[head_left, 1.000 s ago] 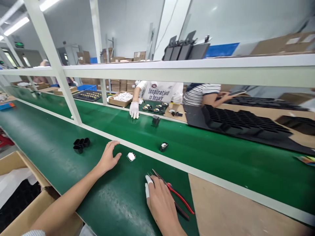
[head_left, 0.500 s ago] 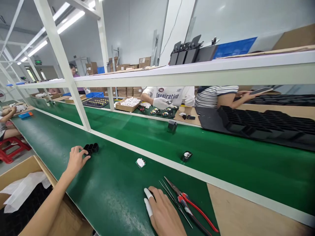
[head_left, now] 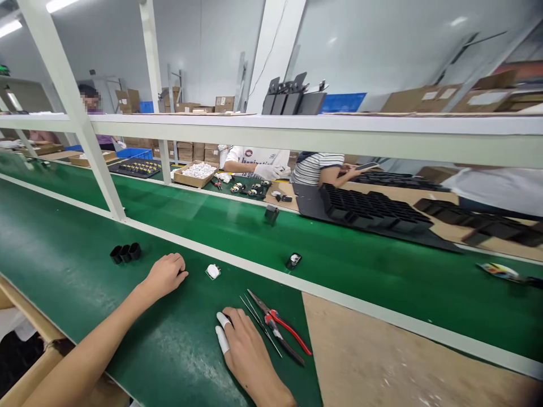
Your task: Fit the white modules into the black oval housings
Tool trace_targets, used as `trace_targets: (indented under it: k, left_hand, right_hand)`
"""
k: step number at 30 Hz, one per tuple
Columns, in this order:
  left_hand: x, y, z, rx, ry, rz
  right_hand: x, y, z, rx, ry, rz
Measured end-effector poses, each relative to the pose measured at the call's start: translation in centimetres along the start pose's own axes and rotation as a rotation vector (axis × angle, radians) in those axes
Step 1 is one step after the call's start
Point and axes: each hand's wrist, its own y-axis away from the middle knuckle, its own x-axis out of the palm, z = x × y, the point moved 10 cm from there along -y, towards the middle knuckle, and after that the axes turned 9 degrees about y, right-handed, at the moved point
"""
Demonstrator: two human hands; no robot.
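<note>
My left hand (head_left: 167, 275) hovers low over the green bench, fingers curled; whatever they hold, if anything, is hidden. Just right of it lies a small green circuit board (head_left: 212, 272) with a white round part on top. Three black plastic housings (head_left: 125, 253) stand in a row to its left. My right hand (head_left: 250, 353) rests flat on the bench, white finger cots on two fingertips and nothing in its grasp. Beside its fingers lie metal tweezers (head_left: 261, 327) and red-and-black long-nose pliers (head_left: 280, 330).
Past the white divider strip (head_left: 190, 245), a black housing with a white part (head_left: 293, 260) and another black housing (head_left: 271, 213) stand on the green belt. Brown board (head_left: 360, 350) covers the bench at right. A cardboard box (head_left: 25, 362) sits lower left. Co-workers sit opposite.
My left hand has left the black housings and moved right, towards the circuit board, its fingers now curled. The view has turned right. My right hand stays beside the tools.
</note>
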Motion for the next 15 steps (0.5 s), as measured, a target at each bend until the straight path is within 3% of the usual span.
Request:
trace_targets:
  k: [4, 9, 12, 15]
  left_hand:
    - [0.7, -1.4, -2.0, 0.064, 0.009, -0.007]
    - [5.1, -2.2, -6.0, 0.215, 0.161, 0.158]
    - [7.1, -3.0, -6.3, 0.209, 0.140, 0.201]
    - [7.8, -3.3, -6.3, 0.210, 0.122, 0.230]
  right_hand:
    - [0.2, 0.0, -0.4, 0.025, -0.036, 0.033]
    - [0.2, -0.1, -0.8, 0.049, -0.048, 0.048]
    - [0.1, -0.2, -1.0, 0.075, -0.038, 0.052]
    - [0.0, -0.3, -1.1, 0.093, -0.038, 0.052]
